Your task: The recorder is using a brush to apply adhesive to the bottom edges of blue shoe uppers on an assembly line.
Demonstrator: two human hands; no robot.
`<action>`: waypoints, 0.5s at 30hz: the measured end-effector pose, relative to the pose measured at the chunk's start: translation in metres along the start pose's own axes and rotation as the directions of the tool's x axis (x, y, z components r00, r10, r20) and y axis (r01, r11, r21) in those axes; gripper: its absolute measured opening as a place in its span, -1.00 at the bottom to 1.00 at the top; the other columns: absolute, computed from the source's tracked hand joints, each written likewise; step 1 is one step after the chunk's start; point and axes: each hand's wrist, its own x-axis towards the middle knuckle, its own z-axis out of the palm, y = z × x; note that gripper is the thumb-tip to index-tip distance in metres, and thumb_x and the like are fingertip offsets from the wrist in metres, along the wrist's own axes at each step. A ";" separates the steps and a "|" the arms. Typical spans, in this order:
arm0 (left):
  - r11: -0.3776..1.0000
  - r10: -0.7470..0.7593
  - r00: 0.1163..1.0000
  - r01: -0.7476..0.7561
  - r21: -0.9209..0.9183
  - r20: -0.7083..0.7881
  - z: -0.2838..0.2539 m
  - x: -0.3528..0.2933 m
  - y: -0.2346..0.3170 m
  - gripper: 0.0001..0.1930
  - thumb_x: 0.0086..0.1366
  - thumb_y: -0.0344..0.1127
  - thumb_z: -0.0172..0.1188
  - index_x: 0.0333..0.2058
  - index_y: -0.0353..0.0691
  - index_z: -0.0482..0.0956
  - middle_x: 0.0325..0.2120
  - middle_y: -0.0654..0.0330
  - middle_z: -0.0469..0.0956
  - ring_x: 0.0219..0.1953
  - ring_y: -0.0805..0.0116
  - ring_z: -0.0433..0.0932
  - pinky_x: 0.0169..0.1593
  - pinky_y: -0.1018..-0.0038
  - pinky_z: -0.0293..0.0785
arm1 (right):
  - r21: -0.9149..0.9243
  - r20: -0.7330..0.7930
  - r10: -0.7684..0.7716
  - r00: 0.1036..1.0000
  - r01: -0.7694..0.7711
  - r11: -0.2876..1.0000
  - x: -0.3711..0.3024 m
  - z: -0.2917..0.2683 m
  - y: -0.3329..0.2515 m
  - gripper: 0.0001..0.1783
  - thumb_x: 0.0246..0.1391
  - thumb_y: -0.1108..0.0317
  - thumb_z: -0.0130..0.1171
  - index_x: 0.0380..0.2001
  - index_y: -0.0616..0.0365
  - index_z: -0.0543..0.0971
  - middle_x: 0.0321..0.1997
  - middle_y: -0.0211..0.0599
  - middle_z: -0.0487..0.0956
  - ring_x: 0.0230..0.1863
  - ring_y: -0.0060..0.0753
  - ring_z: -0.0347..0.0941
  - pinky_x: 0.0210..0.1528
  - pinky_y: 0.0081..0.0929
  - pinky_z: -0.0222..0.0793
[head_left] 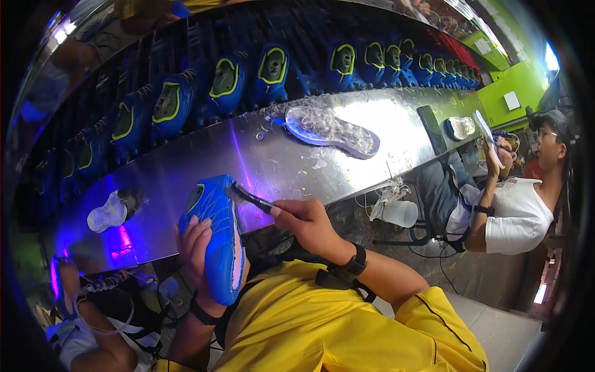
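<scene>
My left hand point(195, 253) is wrapped round a blue shoe point(219, 245), holding it tilted with the heel end up and one side turned toward my right. A pale strip runs along the shoe's lower edge. In my right hand point(310, 229) is a small brush with a dark handle point(255, 200), pinched between thumb and fingers. Its bristle end meets the shoe near the heel edge; whether it presses there I cannot tell. The shoe is held at the near edge of the metal bench point(204, 149), partly over it.
Beyond the bench, a dark rack carries a row of blue shoes point(224, 80) with yellow-green collars. A sole-shaped tray point(365, 141) heaped with scraps, a dark flat slab point(431, 129) and a white pad point(106, 214) lie on the bench. A co-worker point(517, 208) sits at right; another person's leg point(105, 347) shows lower left.
</scene>
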 end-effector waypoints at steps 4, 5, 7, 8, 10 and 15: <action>1.000 0.020 1.000 -0.020 -0.009 0.024 0.001 -0.005 -0.004 -0.23 0.15 -0.34 0.47 0.28 -0.27 0.26 0.19 -0.10 0.46 0.33 -0.20 0.40 0.48 -0.23 0.18 | 0.031 -0.027 -0.152 0.988 0.152 0.988 -0.017 0.001 0.002 -0.75 0.35 0.29 0.26 -0.16 0.30 0.73 -0.56 -0.30 0.50 -0.50 -0.59 0.33 -0.42 -0.44 0.27; 1.000 0.023 0.999 -0.023 -0.007 0.025 0.001 -0.005 -0.004 -0.24 0.15 -0.34 0.46 0.28 -0.27 0.26 0.19 -0.10 0.46 0.33 -0.20 0.40 0.48 -0.23 0.18 | -0.004 -0.050 -0.250 0.967 0.250 0.968 -0.017 -0.001 0.003 -0.77 0.31 0.32 0.30 -0.15 0.27 0.74 -0.52 -0.20 0.56 -0.53 -0.46 0.41 -0.42 -0.38 0.30; 1.000 0.021 0.999 -0.021 0.003 0.033 0.001 -0.008 -0.005 -0.24 0.16 -0.33 0.46 0.28 -0.27 0.26 0.19 -0.10 0.46 0.33 -0.20 0.41 0.48 -0.23 0.17 | -0.123 -0.045 -0.211 0.976 0.204 0.971 -0.015 -0.005 -0.006 -0.76 0.30 0.28 0.30 -0.15 0.25 0.74 -0.48 -0.12 0.59 -0.52 -0.27 0.48 -0.41 -0.29 0.33; 1.000 0.021 0.999 -0.021 0.007 0.036 0.001 -0.009 -0.005 -0.24 0.16 -0.33 0.46 0.28 -0.26 0.26 0.19 -0.09 0.46 0.33 -0.20 0.41 0.48 -0.23 0.17 | -0.183 -0.045 -0.192 0.980 0.181 0.966 -0.012 -0.007 -0.010 -0.75 0.30 0.27 0.29 -0.15 0.24 0.74 -0.47 -0.08 0.61 -0.52 -0.18 0.51 -0.41 -0.25 0.35; 0.999 0.032 0.999 -0.033 0.024 0.042 0.001 -0.010 -0.005 -0.24 0.16 -0.33 0.47 0.28 -0.26 0.26 0.19 -0.09 0.46 0.33 -0.20 0.41 0.48 -0.23 0.17 | -0.293 -0.081 -0.214 0.973 0.182 0.939 0.000 -0.005 -0.008 -0.74 0.31 0.23 0.28 -0.16 0.22 0.74 -0.46 -0.05 0.60 -0.49 -0.02 0.53 -0.40 -0.17 0.37; 0.999 0.029 0.999 -0.030 0.023 0.043 -0.001 -0.010 -0.005 -0.24 0.16 -0.33 0.47 0.27 -0.26 0.26 0.19 -0.09 0.46 0.33 -0.21 0.41 0.48 -0.23 0.17 | -0.390 -0.100 -0.245 0.964 0.189 0.901 0.008 -0.002 -0.010 -0.74 0.36 0.27 0.25 -0.10 0.24 0.72 -0.46 -0.05 0.57 -0.48 -0.14 0.50 -0.35 -0.25 0.39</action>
